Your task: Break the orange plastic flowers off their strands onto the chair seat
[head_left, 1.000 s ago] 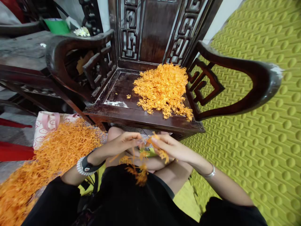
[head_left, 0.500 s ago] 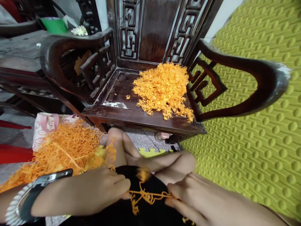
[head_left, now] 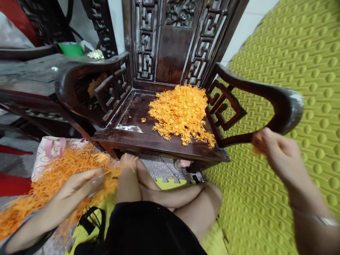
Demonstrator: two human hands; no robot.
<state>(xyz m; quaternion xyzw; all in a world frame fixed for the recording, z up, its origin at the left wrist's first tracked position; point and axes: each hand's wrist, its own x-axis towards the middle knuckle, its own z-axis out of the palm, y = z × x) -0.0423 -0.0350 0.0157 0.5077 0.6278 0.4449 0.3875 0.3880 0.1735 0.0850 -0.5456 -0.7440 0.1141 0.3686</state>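
Observation:
My left hand [head_left: 79, 186] reaches low left into a loose heap of long orange strands [head_left: 50, 177] and its fingers are closed on some of them. Raised at the right, below the chair's right armrest [head_left: 265, 95], my right hand [head_left: 276, 154] is blurred by motion. Its fingers are pinched together with a bit of orange showing at the fingertips. A pile of short orange pieces [head_left: 180, 109] lies on the seat of the dark carved wooden chair [head_left: 132, 138] in front of me. My crossed bare legs and black clothing fill the bottom middle.
A pink and white bag [head_left: 50, 152] lies under the strand heap. A green foam mat [head_left: 292, 53] with raised bumps covers the floor at right. Dark wooden furniture with a green container [head_left: 70, 49] stands at left. A black strap [head_left: 91, 221] lies by my lap.
Both hands were together at my lap on an orange strand. Now my left hand has gone left into the heap, and my right hand has swung up and right toward the chair.

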